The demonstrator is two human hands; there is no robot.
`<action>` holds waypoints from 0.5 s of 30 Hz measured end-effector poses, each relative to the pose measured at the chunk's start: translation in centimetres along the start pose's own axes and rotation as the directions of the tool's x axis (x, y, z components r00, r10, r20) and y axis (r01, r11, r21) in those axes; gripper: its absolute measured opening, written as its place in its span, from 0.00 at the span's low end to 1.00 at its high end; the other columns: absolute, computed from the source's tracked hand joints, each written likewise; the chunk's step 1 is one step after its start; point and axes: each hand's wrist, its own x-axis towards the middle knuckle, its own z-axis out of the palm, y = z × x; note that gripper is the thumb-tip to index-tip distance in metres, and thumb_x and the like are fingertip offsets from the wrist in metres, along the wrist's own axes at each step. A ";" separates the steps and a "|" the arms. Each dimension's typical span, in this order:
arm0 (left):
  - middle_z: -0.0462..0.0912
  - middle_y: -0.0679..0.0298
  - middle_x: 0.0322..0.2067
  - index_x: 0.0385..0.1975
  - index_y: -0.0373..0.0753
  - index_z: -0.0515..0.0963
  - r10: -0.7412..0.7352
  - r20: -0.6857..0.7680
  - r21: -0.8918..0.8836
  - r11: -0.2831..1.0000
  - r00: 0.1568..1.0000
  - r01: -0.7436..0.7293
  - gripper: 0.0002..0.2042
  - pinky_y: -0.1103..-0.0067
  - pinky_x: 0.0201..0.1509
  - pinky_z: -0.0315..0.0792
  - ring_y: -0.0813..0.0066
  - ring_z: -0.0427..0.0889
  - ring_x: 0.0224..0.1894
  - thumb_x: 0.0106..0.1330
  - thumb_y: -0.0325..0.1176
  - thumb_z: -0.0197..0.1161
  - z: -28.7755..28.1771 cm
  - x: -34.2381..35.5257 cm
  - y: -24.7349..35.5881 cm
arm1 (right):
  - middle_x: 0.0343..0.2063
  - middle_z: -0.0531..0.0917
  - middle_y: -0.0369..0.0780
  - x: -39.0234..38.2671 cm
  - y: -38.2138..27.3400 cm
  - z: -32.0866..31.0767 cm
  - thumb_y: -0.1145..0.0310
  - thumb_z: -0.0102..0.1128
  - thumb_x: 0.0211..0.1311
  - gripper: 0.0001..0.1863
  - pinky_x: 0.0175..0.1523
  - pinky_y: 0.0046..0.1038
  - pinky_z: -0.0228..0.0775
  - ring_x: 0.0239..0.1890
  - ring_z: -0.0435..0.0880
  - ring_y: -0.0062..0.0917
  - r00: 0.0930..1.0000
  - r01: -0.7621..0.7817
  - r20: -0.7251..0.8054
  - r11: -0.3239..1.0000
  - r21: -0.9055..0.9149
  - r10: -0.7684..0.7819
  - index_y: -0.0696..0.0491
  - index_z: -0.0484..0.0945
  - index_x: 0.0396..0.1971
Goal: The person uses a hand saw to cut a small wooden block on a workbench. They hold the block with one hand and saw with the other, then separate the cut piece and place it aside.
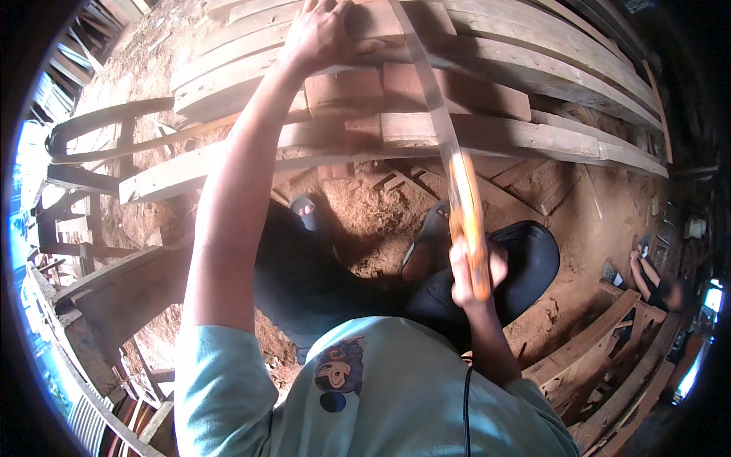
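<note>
My right hand [475, 273] is closed round the yellow-orange handle of a handsaw [466, 202], low in front of my right thigh. The saw's long, thin blade [431, 91] slants up and away across the stacked timber, and its far end runs out at the top edge of the view. To the left of the blade, my left hand [316, 36] bears down on a reddish-brown wooden board [376, 21], its fingers bent at the board and partly cut off by the view's edge. I cannot tell how deep the blade sits in the wood.
Long pale beams [533, 139] lie crosswise before me, with short brown blocks [344, 93] between them. Sawdust [365, 206] covers the ground round my sandalled feet. Wooden frames [114, 327] stand on the left, more timber [586, 343] on the right. Another person [661, 288] is at the far right.
</note>
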 end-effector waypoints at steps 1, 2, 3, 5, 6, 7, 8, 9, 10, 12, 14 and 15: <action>0.79 0.47 0.54 0.56 0.37 0.78 0.027 -0.010 0.012 1.000 1.000 -0.027 0.39 0.57 0.64 0.72 0.45 0.76 0.58 0.56 0.67 0.72 0.2 -0.4 -0.8 | 0.25 0.82 0.43 -2.3 0.2 -0.8 0.73 0.62 0.63 0.06 0.27 0.29 0.73 0.22 0.81 0.28 0.990 0.139 0.011 0.975 -0.176 -0.139 0.62 0.81 0.33; 0.78 0.42 0.55 0.57 0.29 0.76 -0.239 0.149 0.056 0.971 0.960 0.233 0.48 0.56 0.64 0.72 0.43 0.75 0.60 0.51 0.72 0.70 -1.3 0.8 2.5 | 0.26 0.84 0.43 -4.9 0.5 -1.9 0.71 0.62 0.61 0.08 0.28 0.27 0.75 0.24 0.84 0.27 0.966 0.249 0.020 0.900 -0.359 -0.259 0.61 0.82 0.32; 0.78 0.42 0.55 0.57 0.29 0.76 -0.251 0.155 0.050 0.968 0.955 0.247 0.48 0.56 0.64 0.72 0.43 0.75 0.60 0.52 0.72 0.70 -1.4 0.8 2.5 | 0.26 0.84 0.42 -5.8 0.8 -1.6 0.71 0.62 0.62 0.08 0.28 0.26 0.76 0.24 0.84 0.26 0.981 0.173 -0.034 0.936 -0.308 -0.192 0.61 0.81 0.32; 0.77 0.41 0.55 0.58 0.29 0.75 -0.267 0.176 0.027 0.964 0.948 0.266 0.49 0.55 0.65 0.71 0.43 0.74 0.60 0.52 0.72 0.69 -0.8 0.9 2.5 | 0.24 0.81 0.41 -3.1 0.1 -0.7 0.75 0.63 0.64 0.05 0.27 0.27 0.72 0.22 0.81 0.26 0.996 -0.049 -0.074 0.999 -0.011 0.048 0.61 0.81 0.35; 0.78 0.43 0.55 0.58 0.31 0.76 -0.187 0.120 0.053 0.982 0.975 0.182 0.46 0.56 0.65 0.72 0.44 0.75 0.60 0.54 0.71 0.70 -0.3 0.5 2.4 | 0.23 0.79 0.42 0.4 -1.0 -0.1 0.78 0.64 0.65 0.03 0.25 0.29 0.67 0.20 0.77 0.28 0.974 -0.199 -0.061 0.954 0.226 0.217 0.61 0.82 0.37; 0.78 0.46 0.54 0.57 0.33 0.77 -0.105 0.062 0.093 0.991 0.992 0.099 0.43 0.56 0.64 0.72 0.45 0.76 0.59 0.55 0.69 0.70 0.3 -0.5 1.8 | 0.23 0.79 0.39 3.4 -0.5 0.5 0.76 0.64 0.67 0.05 0.25 0.27 0.66 0.20 0.77 0.25 0.968 -0.240 -0.008 0.932 0.272 0.252 0.61 0.82 0.39; 0.79 0.48 0.54 0.56 0.36 0.78 -0.012 0.010 0.124 0.992 1.000 0.011 0.41 0.57 0.64 0.73 0.46 0.77 0.58 0.56 0.68 0.71 0.9 -0.5 1.7 | 0.21 0.78 0.36 6.4 0.1 1.9 0.74 0.64 0.68 0.05 0.26 0.27 0.66 0.21 0.76 0.20 0.943 -0.298 -0.018 0.866 0.401 0.332 0.60 0.81 0.35; 0.78 0.47 0.55 0.58 0.34 0.78 -0.074 0.083 0.064 0.996 0.994 0.069 0.42 0.57 0.64 0.72 0.47 0.76 0.59 0.56 0.69 0.70 1.2 -0.2 3.6 | 0.19 0.78 0.35 9.6 1.3 2.4 0.73 0.65 0.68 0.07 0.26 0.26 0.67 0.20 0.76 0.18 0.944 -0.315 0.006 0.895 0.315 0.330 0.59 0.79 0.30; 0.79 0.47 0.54 0.57 0.33 0.78 -0.075 0.058 0.071 0.995 0.996 0.071 0.44 0.58 0.65 0.72 0.46 0.75 0.60 0.55 0.70 0.70 0.9 -0.3 3.8 | 0.18 0.78 0.34 12.5 1.9 4.5 0.72 0.66 0.67 0.10 0.25 0.25 0.66 0.19 0.75 0.17 0.925 -0.333 -0.050 0.868 0.368 0.376 0.58 0.77 0.27; 0.80 0.47 0.55 0.58 0.32 0.78 -0.094 0.036 0.087 0.992 0.995 0.091 0.46 0.59 0.66 0.71 0.45 0.74 0.62 0.54 0.72 0.69 0.6 -0.8 3.3 | 0.18 0.77 0.34 14.2 2.4 6.5 0.72 0.67 0.67 0.09 0.25 0.26 0.65 0.19 0.74 0.18 0.953 -0.264 -0.058 0.908 0.324 0.298 0.57 0.78 0.28; 0.80 0.48 0.56 0.59 0.35 0.78 -0.120 0.049 0.098 0.988 0.992 0.115 0.45 0.58 0.68 0.69 0.46 0.73 0.63 0.54 0.71 0.70 0.7 -1.0 2.8 | 0.19 0.78 0.35 11.7 1.8 6.4 0.73 0.65 0.69 0.08 0.25 0.27 0.65 0.19 0.75 0.19 0.948 -0.262 -0.070 0.888 0.378 0.310 0.57 0.78 0.29; 0.79 0.48 0.55 0.60 0.36 0.77 -0.100 0.055 0.078 0.992 0.993 0.095 0.44 0.58 0.67 0.70 0.46 0.74 0.62 0.55 0.70 0.70 0.4 -1.2 2.6 | 0.18 0.77 0.35 8.6 0.8 5.0 0.73 0.63 0.70 0.08 0.25 0.27 0.65 0.19 0.75 0.19 0.943 -0.295 -0.025 0.870 0.395 0.330 0.58 0.79 0.29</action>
